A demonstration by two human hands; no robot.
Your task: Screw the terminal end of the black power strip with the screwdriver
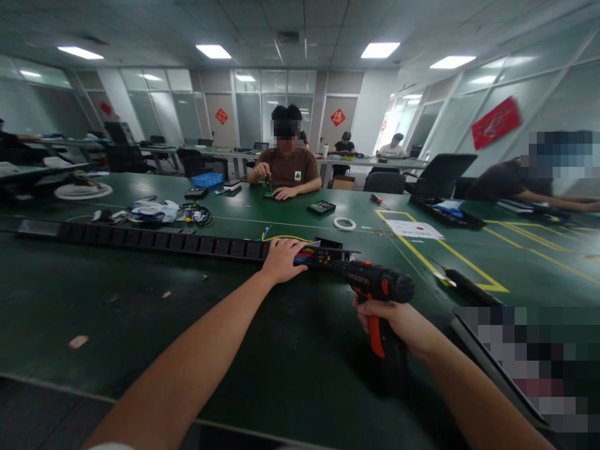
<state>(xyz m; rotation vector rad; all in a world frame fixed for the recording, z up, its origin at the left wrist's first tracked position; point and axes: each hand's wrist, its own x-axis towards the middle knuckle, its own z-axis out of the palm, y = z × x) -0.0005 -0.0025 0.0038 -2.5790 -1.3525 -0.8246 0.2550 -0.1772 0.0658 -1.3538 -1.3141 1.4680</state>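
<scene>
A long black power strip (201,242) with a row of sockets lies across the bench. My left hand (282,259) grips it near its right end, fingers over the top and thumb along the near side. Beside that hand the end is uncovered, showing coloured wires (307,255) and a terminal part (323,256). My right hand (396,319) is closed around the handle of a black and orange cordless drill (375,281). The drill points left, its front at the open end of the strip; whether the bit touches a screw cannot be made out.
Behind the strip lie bundled cables (154,211), a blue bin (207,180) and a white ring (344,224). A black-handled tool (471,286) and a pixelated screen lie at right. A co-worker (285,162) handles a small board opposite; another person leans in at far right.
</scene>
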